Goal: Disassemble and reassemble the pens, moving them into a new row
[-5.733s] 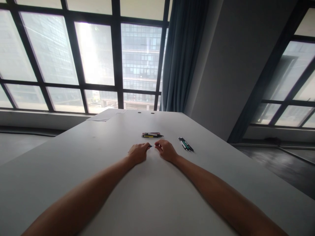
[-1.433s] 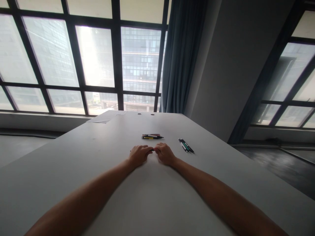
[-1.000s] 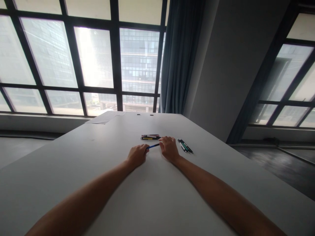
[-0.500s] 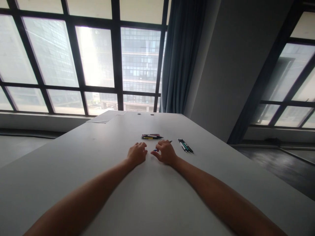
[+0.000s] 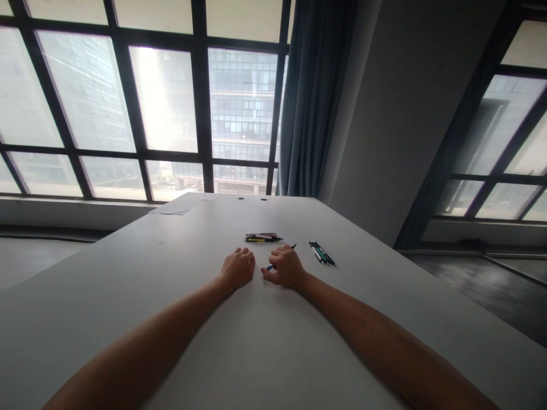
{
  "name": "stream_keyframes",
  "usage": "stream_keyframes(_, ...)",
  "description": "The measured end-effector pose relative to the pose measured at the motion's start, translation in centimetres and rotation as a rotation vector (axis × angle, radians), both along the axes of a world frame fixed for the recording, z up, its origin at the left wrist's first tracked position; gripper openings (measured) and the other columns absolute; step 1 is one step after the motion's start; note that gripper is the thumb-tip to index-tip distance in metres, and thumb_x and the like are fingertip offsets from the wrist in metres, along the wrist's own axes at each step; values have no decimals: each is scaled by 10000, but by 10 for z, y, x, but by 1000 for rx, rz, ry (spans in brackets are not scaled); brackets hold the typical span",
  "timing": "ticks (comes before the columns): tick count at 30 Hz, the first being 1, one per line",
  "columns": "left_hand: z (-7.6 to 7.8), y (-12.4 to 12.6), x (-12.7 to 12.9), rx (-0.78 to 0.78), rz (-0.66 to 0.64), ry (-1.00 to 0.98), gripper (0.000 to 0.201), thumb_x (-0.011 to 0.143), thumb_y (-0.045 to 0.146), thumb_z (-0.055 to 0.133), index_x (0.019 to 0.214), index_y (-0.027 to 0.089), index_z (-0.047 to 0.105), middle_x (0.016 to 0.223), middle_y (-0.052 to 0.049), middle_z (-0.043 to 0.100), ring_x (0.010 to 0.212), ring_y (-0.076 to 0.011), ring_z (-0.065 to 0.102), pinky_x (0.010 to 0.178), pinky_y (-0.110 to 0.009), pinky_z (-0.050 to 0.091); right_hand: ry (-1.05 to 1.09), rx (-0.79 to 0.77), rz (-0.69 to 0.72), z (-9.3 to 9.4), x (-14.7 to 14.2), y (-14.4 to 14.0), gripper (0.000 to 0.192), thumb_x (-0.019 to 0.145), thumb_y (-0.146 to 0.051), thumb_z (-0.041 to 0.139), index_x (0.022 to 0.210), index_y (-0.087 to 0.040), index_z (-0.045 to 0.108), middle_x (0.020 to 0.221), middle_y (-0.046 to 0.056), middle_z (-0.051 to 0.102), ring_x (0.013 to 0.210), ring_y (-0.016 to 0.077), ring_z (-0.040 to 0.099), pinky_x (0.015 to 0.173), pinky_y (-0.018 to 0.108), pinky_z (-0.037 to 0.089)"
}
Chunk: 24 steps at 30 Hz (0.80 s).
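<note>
The pen (image 5: 269, 267) is in the person's right hand (image 5: 285, 266), near the middle of the surface (image 5: 213, 353). That grip is closed around it: a short blue length shows between thumb and curled fingers, and a dark end juts out past the knuckles on the far right side, so the pen seems to lie slantwise through the hand. The middle is hidden.

The left hand (image 5: 238, 266) rests just to the left, knuckles up and fingers bent, apart from the right one. Nothing shows in it, but its fingertips are out of sight — I cannot tell how far its grip is closed.

Beyond the hands lies a pile of pens (image 5: 261, 237), one with a yellow part; to the right, a slanting row of pens (image 5: 321, 253), dark, white and green, lies side by side.

The pen should be light and stiff, probably smooth enough to roll or twist between the fingers, and not very fragile. Best hold: thumb and fingertips around the middle of the barrel — the slim ends give less to pinch.
</note>
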<state>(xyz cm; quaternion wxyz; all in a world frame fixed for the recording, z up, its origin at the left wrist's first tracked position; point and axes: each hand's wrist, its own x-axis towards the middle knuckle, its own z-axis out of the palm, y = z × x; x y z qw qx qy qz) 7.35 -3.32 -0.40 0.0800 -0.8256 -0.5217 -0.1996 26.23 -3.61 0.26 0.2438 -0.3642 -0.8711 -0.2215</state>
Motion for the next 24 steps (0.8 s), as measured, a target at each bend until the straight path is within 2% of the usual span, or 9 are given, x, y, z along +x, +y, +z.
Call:
stream_keyframes(6, 1, -2, 0, 1, -9, -14, 240, 914, 272, 413, 917, 195, 640, 1011, -77, 638, 985, -207, 551, 772, -306, 490, 12, -10, 44, 0, 0, -1, 527, 831, -614, 531, 571, -155, 552, 645, 45, 561, 644, 150, 452, 691, 309, 259)
stream_keyframes(12, 2, -3, 1, -12, -13, -25, 239, 917, 275, 415, 917, 196, 640, 1009, -81, 639, 982, -211, 553, 772, -316, 493, 15, -12, 29, 1, 1, -1, 508, 854, -588, 517, 587, -161, 578, 650, 55, 567, 668, 169, 478, 695, 318, 272)
stream_keyframes(20, 2, -2, 1, 2, -14, -12, 234, 913, 258, 417, 916, 193, 642, 1009, -79, 638, 975, -212, 553, 781, -320, 489, 10, -10, 43, 1, 2, 1, 542, 809, -668, 549, 623, -160, 585, 689, 52, 574, 696, 175, 488, 714, 317, 277)
stream_keyframes(24, 2, -3, 1, 9, -18, -9, 226, 909, 258, 424, 918, 194, 641, 1005, -78, 640, 979, -214, 552, 784, -322, 490, 16, 8, 21, 0, 2, 1, 525, 859, -610, 512, 598, -159, 582, 651, 46, 555, 677, 169, 478, 712, 319, 273)
